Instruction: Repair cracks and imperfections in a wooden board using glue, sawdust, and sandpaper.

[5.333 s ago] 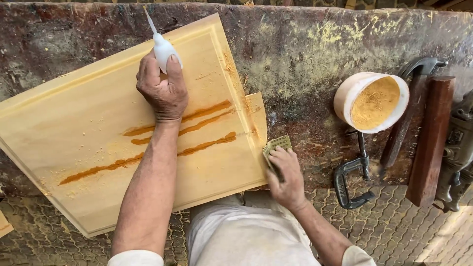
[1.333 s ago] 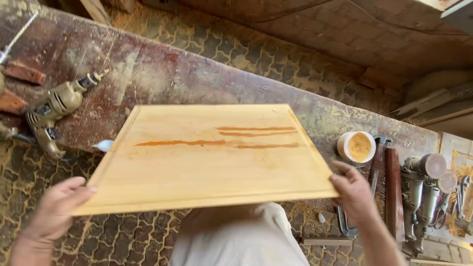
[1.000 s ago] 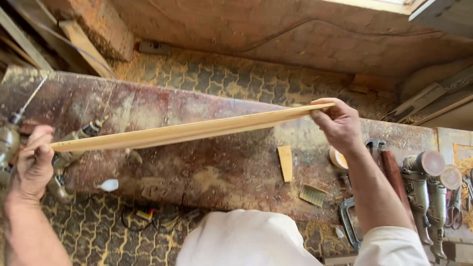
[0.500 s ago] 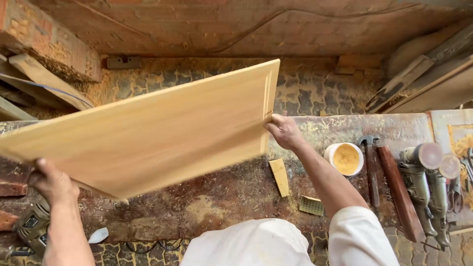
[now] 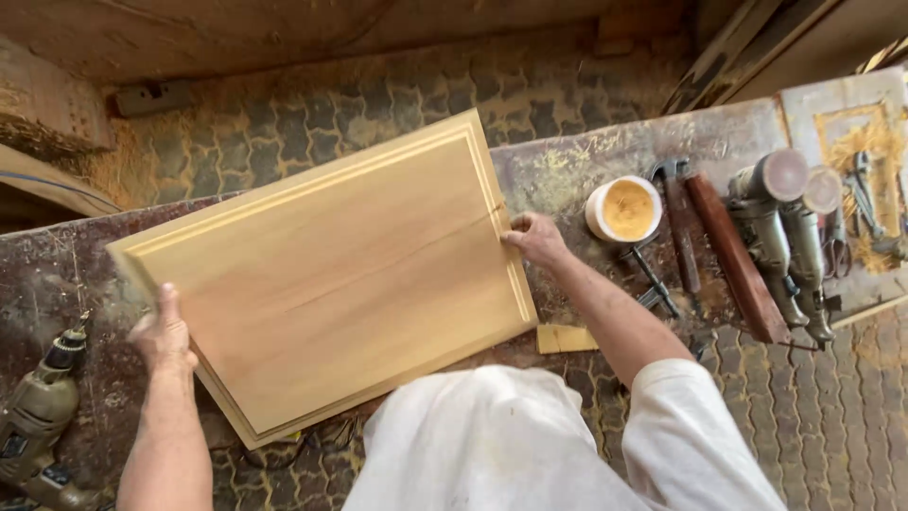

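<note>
Olive-green power drill [image 5: 43,416] at the stained workbench's [image 5: 76,274] left edge, left hand [image 5: 165,336] gripping the left edge of a pale rectangular wooden panel [image 5: 331,274] lying flat on the bench, right hand [image 5: 536,238] pinching its right edge, white tub of yellow glue [image 5: 624,209] just beyond, dark hammer [image 5: 676,222], two grey power tools [image 5: 785,237] far right.

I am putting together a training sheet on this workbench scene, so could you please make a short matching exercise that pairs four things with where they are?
Things:
1. wooden panel
2. white cup of yellow glue
3. power drill
4. small wood block

Places:
a. at the left end of the bench, beyond the left hand
b. just past the right hand, near a hammer
c. held at its edges by both hands
d. under the right forearm, at the panel's near corner

Pairs: 1-c, 2-b, 3-a, 4-d
</note>
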